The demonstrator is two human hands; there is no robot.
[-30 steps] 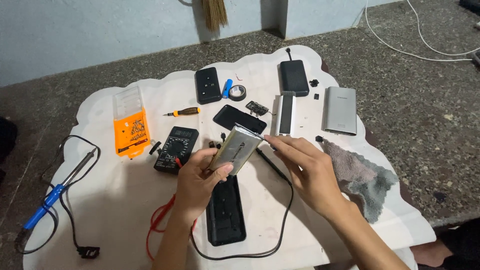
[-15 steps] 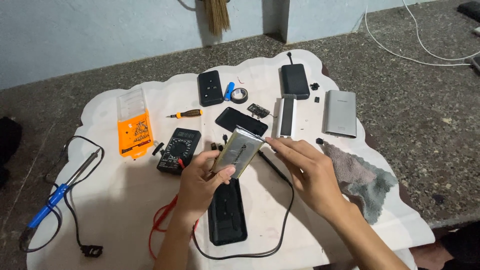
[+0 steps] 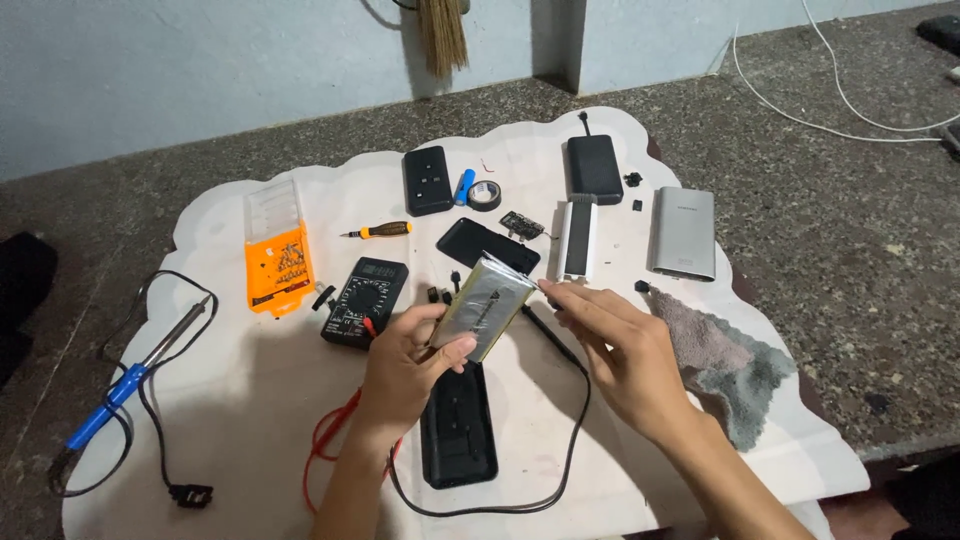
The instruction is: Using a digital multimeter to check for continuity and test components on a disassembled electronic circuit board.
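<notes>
- Left hand (image 3: 405, 365) gripping flat silvery foil battery pouch (image 3: 487, 305) by its lower end, thumb on top, pouch tilted up off the white scalloped mat (image 3: 250, 400).
- Right hand (image 3: 625, 350) loosely open, fingertips (image 3: 552, 290) touching pouch's upper right edge, nothing clasped.
- Pouch held mid-air over centre of mat, above black rectangular casing (image 3: 458, 425) lying flat just below the hands.
- Black multimeter (image 3: 364, 300) just left of left hand, red lead (image 3: 330, 450) and black lead (image 3: 560, 440) curling near the wrists.
- Orange and clear screwdriver-bit box (image 3: 277, 250) left of multimeter; small yellow-handled screwdriver (image 3: 380, 230) above it.
- Blue-handled soldering iron (image 3: 130, 380) at far left mat edge.
- Silver metal power bank shell (image 3: 683, 232), white and black slim casing (image 3: 577, 238), black power bank (image 3: 594, 168) at upper right.
- Grey cloth (image 3: 725, 355) right of right hand.
- Mat on speckled stone worktop (image 3: 850, 280).
</notes>
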